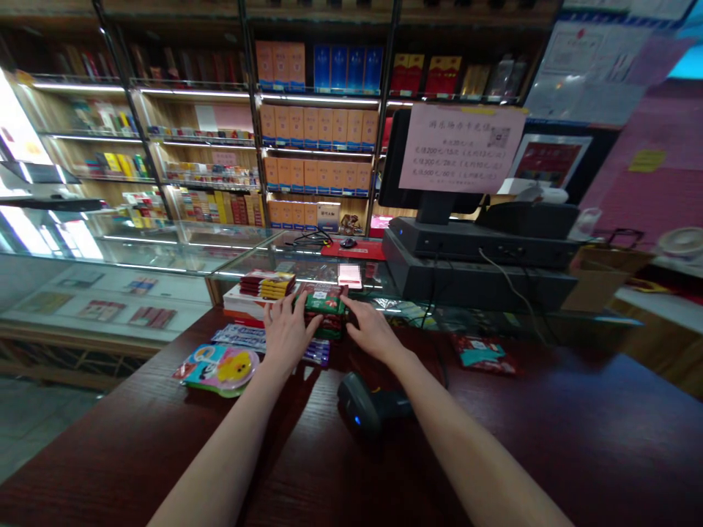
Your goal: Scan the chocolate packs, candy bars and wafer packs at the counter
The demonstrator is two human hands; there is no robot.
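Note:
A stack of green and dark red snack packets (323, 298) rests at the far side of the counter. On its left is my left hand (288, 329), fingers spread, with the fingertips and thumb at the packets. My right hand (370, 326) is at the stack's right side, its fingers stretched out and the index fingertip at the top edge. Neither hand is wrapped round anything. Below the right wrist lies a black barcode scanner (359, 406) with a blue light. Partly under my left hand are blue-and-white packets (239, 337). A colourful packet with a yellow chick (222, 368) lies nearer me.
Yellow and red sachets (267, 284) lie on a white box (242, 301) behind my left hand. A brown-and-teal packet (483, 355) lies right on the wooden counter (527, 446). A glass display case (247, 256) and a register with a monitor (477, 256) stand behind.

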